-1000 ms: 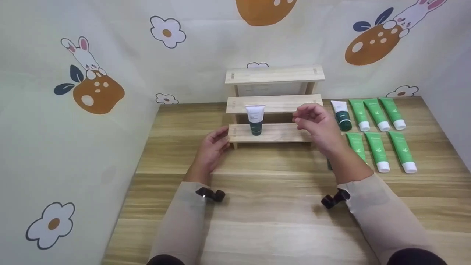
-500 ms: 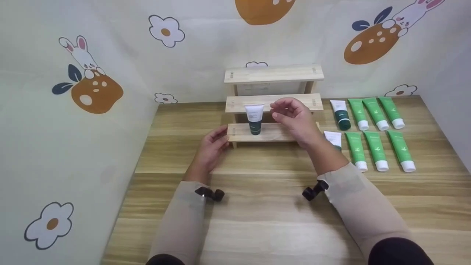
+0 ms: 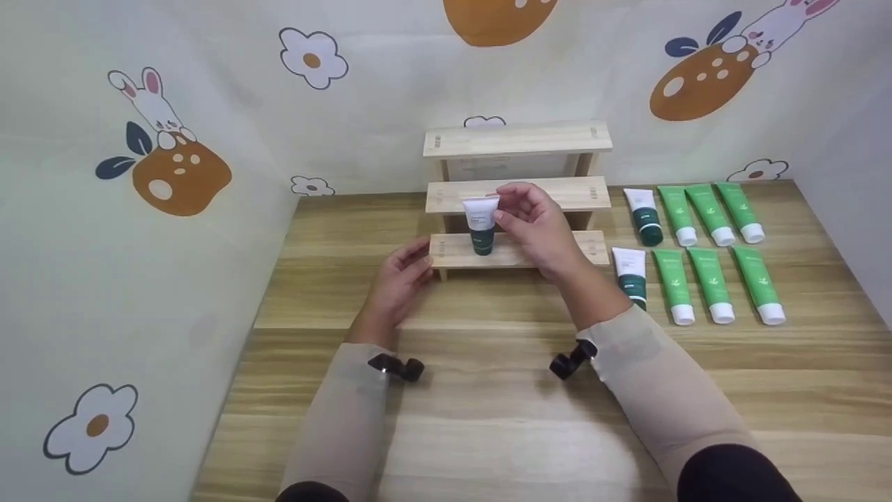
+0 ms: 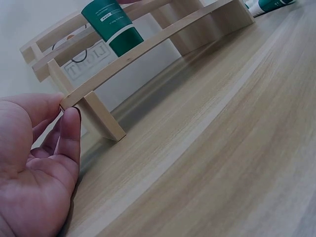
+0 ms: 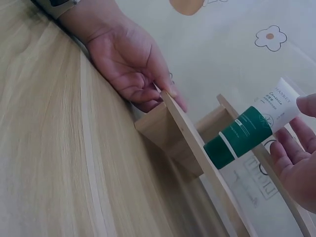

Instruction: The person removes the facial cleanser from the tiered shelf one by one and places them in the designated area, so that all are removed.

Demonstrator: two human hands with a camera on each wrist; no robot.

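Observation:
A three-tier wooden display rack (image 3: 554, 251) stands near the back wall. My left hand (image 3: 401, 282) pinches the left end of its lowest shelf, thumb above and fingers below in the left wrist view. On that shelf a white and dark green squeeze tube (image 3: 481, 222) stands upright on its cap, left of the middle. My right hand (image 3: 540, 230) is at the tube's right edge. Its thumb (image 5: 307, 105) overlaps the white crimped end, while curved fingers (image 5: 290, 148) lie to the other side, spread apart from the thumb.
Right of the rack, two more white and dark green tubes (image 3: 631, 272) and several light green tubes (image 3: 711, 282) lie in two rows on the wooden table (image 3: 474, 418). A patterned wall covering (image 3: 369, 90) rises behind and at the sides.
My right hand has moved left along the rack to the standing tube, uncovering the tubes on the table. My left hand stays at the shelf end; the standing tube has not moved.

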